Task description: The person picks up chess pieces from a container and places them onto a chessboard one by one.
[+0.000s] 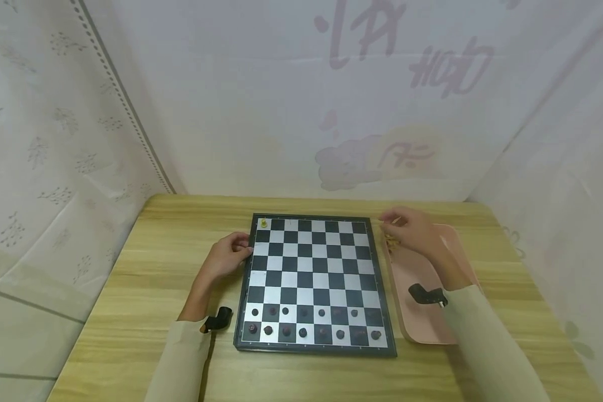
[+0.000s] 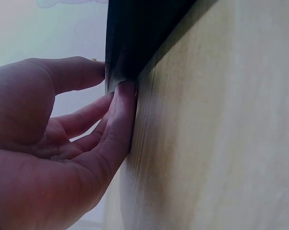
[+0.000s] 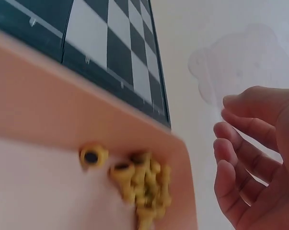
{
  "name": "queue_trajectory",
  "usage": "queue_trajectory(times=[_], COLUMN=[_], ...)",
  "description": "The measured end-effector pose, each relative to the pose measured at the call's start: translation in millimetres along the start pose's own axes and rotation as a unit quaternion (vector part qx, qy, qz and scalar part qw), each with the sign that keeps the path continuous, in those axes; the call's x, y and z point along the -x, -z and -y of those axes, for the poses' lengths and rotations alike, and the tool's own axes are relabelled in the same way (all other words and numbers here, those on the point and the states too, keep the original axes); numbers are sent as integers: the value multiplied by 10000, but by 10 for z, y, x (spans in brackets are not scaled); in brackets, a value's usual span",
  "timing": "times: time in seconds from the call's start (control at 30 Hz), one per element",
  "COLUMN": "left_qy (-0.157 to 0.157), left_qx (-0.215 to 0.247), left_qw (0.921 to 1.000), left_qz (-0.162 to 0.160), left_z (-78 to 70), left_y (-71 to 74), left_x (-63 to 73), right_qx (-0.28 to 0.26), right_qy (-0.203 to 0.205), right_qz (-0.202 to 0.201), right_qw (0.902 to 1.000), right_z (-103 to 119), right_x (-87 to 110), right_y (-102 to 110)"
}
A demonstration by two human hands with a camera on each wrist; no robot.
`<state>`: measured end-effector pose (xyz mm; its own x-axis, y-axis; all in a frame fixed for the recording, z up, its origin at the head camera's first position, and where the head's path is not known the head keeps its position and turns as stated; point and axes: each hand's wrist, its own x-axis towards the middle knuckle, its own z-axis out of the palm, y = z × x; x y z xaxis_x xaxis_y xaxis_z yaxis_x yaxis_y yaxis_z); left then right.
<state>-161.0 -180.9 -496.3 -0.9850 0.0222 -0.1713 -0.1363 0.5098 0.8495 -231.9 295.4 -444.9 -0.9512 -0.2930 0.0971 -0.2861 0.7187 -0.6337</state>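
Observation:
A black-and-white chessboard (image 1: 311,265) lies on the table. My left hand (image 1: 228,254) grips its left edge; in the left wrist view the thumb (image 2: 82,74) meets the upper edge and the fingers (image 2: 118,115) sit lower, against the side near the tabletop. Over the far left corner of a pink tray (image 1: 417,296), my right hand (image 1: 414,231) hovers with thumb and index fingertips close together. Whether a small piece sits between them cannot be made out. Yellow chess pieces (image 3: 146,184) are heaped in the tray's corner. One yellow chess piece (image 1: 263,223) stands on the board's far left square.
Two rows of dark chess pieces (image 1: 303,332) stand along the board's near side. The tray is right beside the board's right edge. Pale printed cloth (image 1: 291,111) hangs behind the wooden table (image 1: 181,223) and at both sides.

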Motion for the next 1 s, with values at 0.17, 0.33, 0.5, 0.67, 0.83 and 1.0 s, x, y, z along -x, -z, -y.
queue_trajectory(times=[0.17,0.33,0.5,0.67,0.83,1.0], left_qy=[49,85,59,57,46,29], left_qx=[22,61,49,52,59,88], left_qw=[10000,9999,10000,10000,10000,10000], left_qz=[-18,-22,-28,-48,-65,-31], left_z=[9,7,1,-8,-12,-4], left_y=[9,8,2,1,1,1], left_x=[21,38,39,30,21,12], right_qx=[327,390,107,-230,-359,-60], right_qy=[-572,-525,-593,-634,-738,-942], right_qz=[-31,-257,-420,-441,-405,-426], right_qw=[9978,9975,9973,9967,9958,9946], right_z=[-191,-378,-529,-610,-634,-634], right_x=[158,233,291,338,365,382], right_y=[102,161,192,209,196,163])
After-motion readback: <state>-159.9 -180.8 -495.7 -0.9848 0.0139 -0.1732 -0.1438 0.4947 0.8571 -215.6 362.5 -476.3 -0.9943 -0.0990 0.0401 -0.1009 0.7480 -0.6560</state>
